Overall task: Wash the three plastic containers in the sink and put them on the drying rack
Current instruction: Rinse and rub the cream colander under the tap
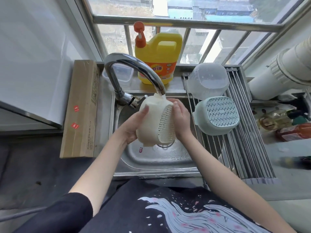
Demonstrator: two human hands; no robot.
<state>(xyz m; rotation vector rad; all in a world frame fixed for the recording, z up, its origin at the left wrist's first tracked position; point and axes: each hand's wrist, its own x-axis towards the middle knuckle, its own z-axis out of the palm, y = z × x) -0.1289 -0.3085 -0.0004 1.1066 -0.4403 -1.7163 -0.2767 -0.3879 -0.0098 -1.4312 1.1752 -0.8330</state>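
Under the tap (134,71), over the middle of the sink (151,160), a white perforated basket (156,120) is held tipped on its side, its slotted base turned toward three o'clock and its solid wall toward nine. It is thin moulded plastic, so it is probably very light and fairly stiff, with some give in the wall if squeezed. Wet plastic is likely slippery on the smooth side; the slotted base and the rolled rim should give the surest purchase, and a rim grip would suit the move to the rack.

At nine o'clock of the basket, the left hand (134,126) grips the smooth wall, thumb laid across the upper side and fingers curled underneath, carrying the weight. At three o'clock, the right hand (180,118) lies nearly flat against the slotted base, fingers straight and together, touching it rather than clasping it, as if rubbing or steadying.

Toward two o'clock of the sink, on the drying rack (249,132), a clear container (208,79) and a pale green basket (218,115) sit upside down, just beside each other. By that count the white one appears to be the last to wash. A yellow detergent jug (158,58) stands at twelve o'clock on the ledge behind the tap.
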